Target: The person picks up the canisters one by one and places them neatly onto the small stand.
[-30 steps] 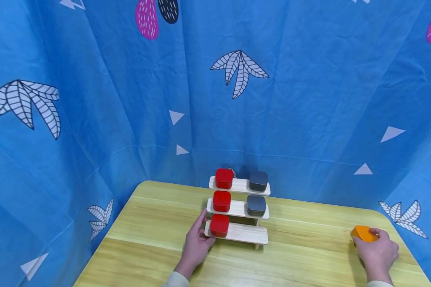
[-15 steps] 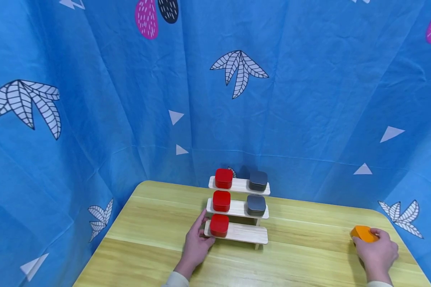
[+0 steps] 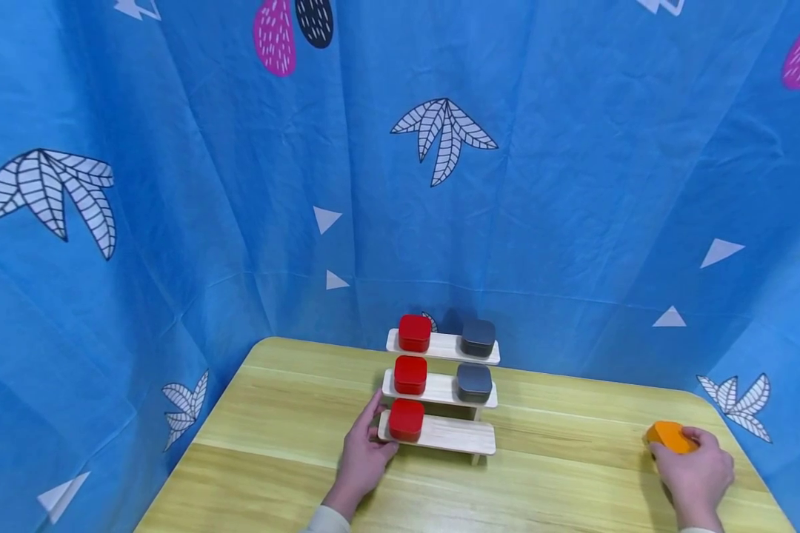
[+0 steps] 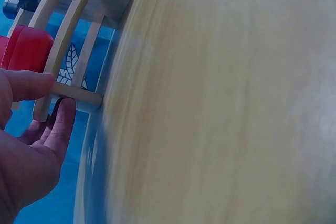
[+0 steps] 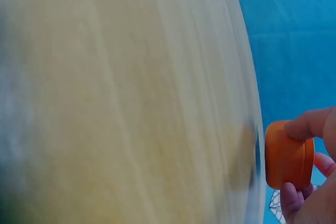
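Observation:
My left hand (image 3: pixel 365 453) grips the left end of the lowest tier of a small three-tier wooden display stand (image 3: pixel 460 435). In the left wrist view its thumb lies near the board's top and its fingers curl beneath, by the leg. A red lidded box (image 3: pixel 407 420) sits at the left of that tier; another red box (image 3: pixel 410 375) and a dark grey box (image 3: pixel 474 382) share the middle one. Far to the right, my right hand (image 3: pixel 696 468) pinches an orange lidded box (image 5: pixel 286 156) between thumb and fingers, close over the table.
On the top tier stand a red box (image 3: pixel 415 333) and a dark grey box (image 3: pixel 478 337). The light wooden table (image 3: pixel 560 474) ends at the back against a blue patterned curtain (image 3: pixel 573 185), which also hangs along both sides.
The head view has shifted slightly. Both hands keep their holds, with barely any movement against the table.

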